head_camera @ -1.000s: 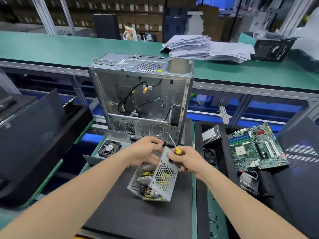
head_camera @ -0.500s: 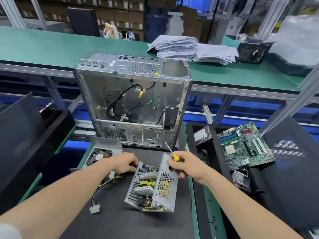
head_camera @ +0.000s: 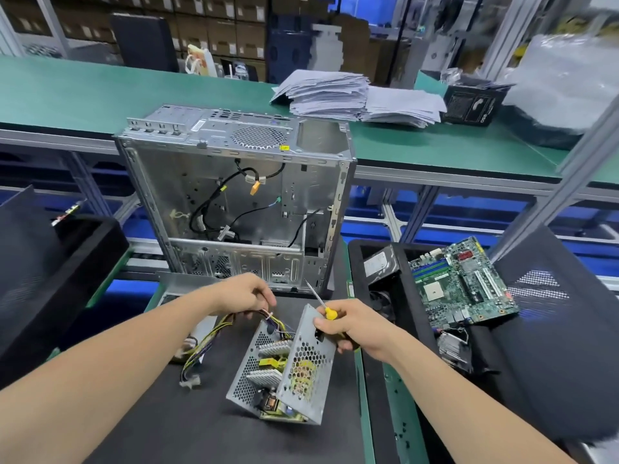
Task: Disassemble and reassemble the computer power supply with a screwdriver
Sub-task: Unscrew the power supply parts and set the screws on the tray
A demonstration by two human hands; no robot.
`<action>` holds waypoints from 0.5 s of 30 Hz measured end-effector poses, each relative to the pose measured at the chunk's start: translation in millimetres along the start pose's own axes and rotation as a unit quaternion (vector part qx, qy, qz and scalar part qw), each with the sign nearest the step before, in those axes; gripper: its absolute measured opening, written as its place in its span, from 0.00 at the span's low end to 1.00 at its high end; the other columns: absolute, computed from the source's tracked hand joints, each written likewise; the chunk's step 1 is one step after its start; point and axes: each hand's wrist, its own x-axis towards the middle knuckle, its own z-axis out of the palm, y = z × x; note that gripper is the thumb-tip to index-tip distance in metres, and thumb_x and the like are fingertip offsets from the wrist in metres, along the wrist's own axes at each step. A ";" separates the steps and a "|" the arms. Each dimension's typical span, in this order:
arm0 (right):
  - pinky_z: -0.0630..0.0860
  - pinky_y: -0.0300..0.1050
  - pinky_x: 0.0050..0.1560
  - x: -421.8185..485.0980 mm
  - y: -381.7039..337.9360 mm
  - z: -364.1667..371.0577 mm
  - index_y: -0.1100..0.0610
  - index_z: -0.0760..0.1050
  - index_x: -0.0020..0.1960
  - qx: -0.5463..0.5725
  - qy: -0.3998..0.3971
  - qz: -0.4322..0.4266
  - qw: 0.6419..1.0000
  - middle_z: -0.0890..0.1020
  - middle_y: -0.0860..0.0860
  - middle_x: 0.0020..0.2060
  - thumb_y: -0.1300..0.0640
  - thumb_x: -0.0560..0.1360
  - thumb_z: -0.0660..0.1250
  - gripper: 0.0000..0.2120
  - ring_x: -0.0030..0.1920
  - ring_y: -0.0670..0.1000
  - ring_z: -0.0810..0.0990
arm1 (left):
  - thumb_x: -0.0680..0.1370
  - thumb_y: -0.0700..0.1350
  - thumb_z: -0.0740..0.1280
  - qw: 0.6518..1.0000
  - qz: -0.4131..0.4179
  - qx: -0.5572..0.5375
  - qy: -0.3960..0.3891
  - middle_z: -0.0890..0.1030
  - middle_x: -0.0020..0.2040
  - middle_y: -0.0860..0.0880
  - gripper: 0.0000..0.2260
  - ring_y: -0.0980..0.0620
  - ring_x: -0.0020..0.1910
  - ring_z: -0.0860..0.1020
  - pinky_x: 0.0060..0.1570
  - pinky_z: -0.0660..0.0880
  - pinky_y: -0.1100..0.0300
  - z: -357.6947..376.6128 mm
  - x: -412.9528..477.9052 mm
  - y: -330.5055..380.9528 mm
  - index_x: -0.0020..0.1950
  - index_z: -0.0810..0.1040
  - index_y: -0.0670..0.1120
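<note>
Black bench mat (head_camera: 150,426): opened power supply (head_camera: 284,370) tilted near centre. My right hand (head_camera: 355,326), closed on the screwdriver (head_camera: 323,304), steadies its perforated wall; my left hand (head_camera: 244,296) pinches the wire bundle (head_camera: 214,333), probably clearing it aside.

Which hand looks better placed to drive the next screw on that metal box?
Likely the right hand: it already holds the screwdriver against the box. The left hand is busy with the wires.

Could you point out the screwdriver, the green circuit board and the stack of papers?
screwdriver (head_camera: 330,313): head view, yellow handle end.
green circuit board (head_camera: 462,289): head view, board's middle.
stack of papers (head_camera: 326,95): head view, top sheet.
</note>
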 end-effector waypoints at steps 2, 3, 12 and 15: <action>0.70 0.42 0.31 4.0 -9.0 4.0 0.52 0.80 0.43 -0.010 -0.001 0.008 1.000 0.81 0.54 0.39 0.55 0.81 0.72 0.08 0.26 0.49 0.65 | 0.80 0.35 0.66 0.999 -0.011 0.031 0.009 0.83 0.35 0.53 0.10 0.56 0.30 0.79 0.30 0.72 0.64 -2.0 -3.5 9.5 0.50 0.85 0.48; 0.70 0.42 0.31 6.2 -13.7 6.3 0.54 0.79 0.44 -0.014 0.001 0.012 1.000 0.80 0.55 0.38 0.55 0.81 0.72 0.07 0.26 0.49 0.64 | 0.79 0.36 0.66 0.999 -0.025 0.046 0.008 0.83 0.34 0.51 0.10 0.55 0.29 0.78 0.31 0.73 0.63 -1.5 -5.1 12.0 0.50 0.84 0.48; 0.65 0.42 0.28 29.8 -32.5 35.9 0.56 0.81 0.40 -0.018 0.124 0.063 0.990 0.74 0.55 0.31 0.52 0.78 0.75 0.12 0.23 0.50 0.60 | 0.81 0.44 0.66 0.984 -0.033 0.173 -0.025 0.83 0.59 0.52 0.10 0.54 0.51 0.80 0.50 0.74 0.60 26.7 -32.5 -13.2 0.61 0.80 0.51; 0.64 0.43 0.29 37.3 -34.5 40.7 0.63 0.83 0.49 0.002 0.137 0.085 0.987 0.74 0.57 0.36 0.51 0.78 0.76 0.14 0.25 0.50 0.60 | 0.84 0.49 0.64 0.990 -0.035 0.135 0.019 0.84 0.61 0.52 0.09 0.53 0.55 0.80 0.54 0.73 0.59 26.9 -37.4 -12.4 0.59 0.84 0.51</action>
